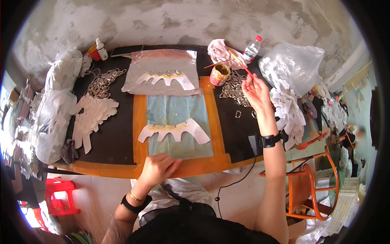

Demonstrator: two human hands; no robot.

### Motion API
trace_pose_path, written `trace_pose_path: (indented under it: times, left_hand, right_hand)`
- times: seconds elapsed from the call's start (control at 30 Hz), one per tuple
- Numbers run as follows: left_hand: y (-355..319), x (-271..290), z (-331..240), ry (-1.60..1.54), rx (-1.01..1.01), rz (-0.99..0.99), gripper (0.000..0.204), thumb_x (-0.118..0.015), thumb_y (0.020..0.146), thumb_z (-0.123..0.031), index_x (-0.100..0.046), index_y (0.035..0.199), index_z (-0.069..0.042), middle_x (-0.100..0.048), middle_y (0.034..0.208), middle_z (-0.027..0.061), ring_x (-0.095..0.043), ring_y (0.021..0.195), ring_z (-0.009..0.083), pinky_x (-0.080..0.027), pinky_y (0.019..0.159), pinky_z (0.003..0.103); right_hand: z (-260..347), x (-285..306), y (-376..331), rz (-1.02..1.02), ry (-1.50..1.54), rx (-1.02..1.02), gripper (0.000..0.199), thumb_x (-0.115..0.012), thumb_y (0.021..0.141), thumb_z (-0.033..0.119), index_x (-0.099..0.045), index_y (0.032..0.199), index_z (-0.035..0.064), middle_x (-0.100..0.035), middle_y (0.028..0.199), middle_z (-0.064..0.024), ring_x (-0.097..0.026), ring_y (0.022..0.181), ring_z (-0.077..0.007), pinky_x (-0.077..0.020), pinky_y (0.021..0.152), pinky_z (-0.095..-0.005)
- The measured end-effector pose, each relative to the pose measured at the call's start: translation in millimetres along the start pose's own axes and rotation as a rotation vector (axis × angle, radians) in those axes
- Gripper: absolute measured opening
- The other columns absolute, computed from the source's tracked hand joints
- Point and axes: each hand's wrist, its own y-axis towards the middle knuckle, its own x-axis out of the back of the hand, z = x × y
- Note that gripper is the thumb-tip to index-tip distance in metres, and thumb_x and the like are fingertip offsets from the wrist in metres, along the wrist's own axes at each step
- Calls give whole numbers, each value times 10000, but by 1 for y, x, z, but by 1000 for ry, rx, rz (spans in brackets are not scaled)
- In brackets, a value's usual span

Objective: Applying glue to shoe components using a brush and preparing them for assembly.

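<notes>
My right hand (257, 92) is raised over the right side of the table, its fingers pinching the red handle of a brush (246, 70) with a yellowish tip. Left of it stands an open glue-smeared jar (219, 75) with a thin stick across its mouth. At the front edge my left hand (157, 168) is loosely closed, with nothing visible in it. Just beyond it, a white scalloped cutout (172, 132) with yellowish smears lies on a blue sheet (178, 110). Farther back, a similar cutout (185, 81) with several metal rings along its edge rests on a clear plastic sheet (162, 61).
Metal rings lie in piles at right (235, 90) and left (103, 82). Stacked white cutouts (94, 114) and a full plastic bag (55, 122) sit at left. A pink cloth (221, 51), water bottle (252, 49) and clear bag (292, 63) stand behind. A wooden chair (302, 187) is at right.
</notes>
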Motion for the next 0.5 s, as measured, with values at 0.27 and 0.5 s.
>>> trace_pose_path:
  times: [0.27,0.5]
  left_hand:
    - [-2,0,5,-29,-61,-66,267,-732,772,-124,-529,606,-74,-466,541,46,-510,484,222,-418,441,348]
    - [-7,0,8,-45,-88,-133,299,-723,789,-131,-510,589,-67,-464,550,45,-502,479,200,-411,428,336]
  right_hand:
    - [15,12,4,225,-81,-47,192,-591,869,22,-598,1061,30,-636,1010,-146,-606,907,-222,-506,876,-395]
    - [12,17,6,-20,-73,-17,204,-579,894,27,-568,1070,-74,-650,983,-130,-615,871,-170,-512,888,-360]
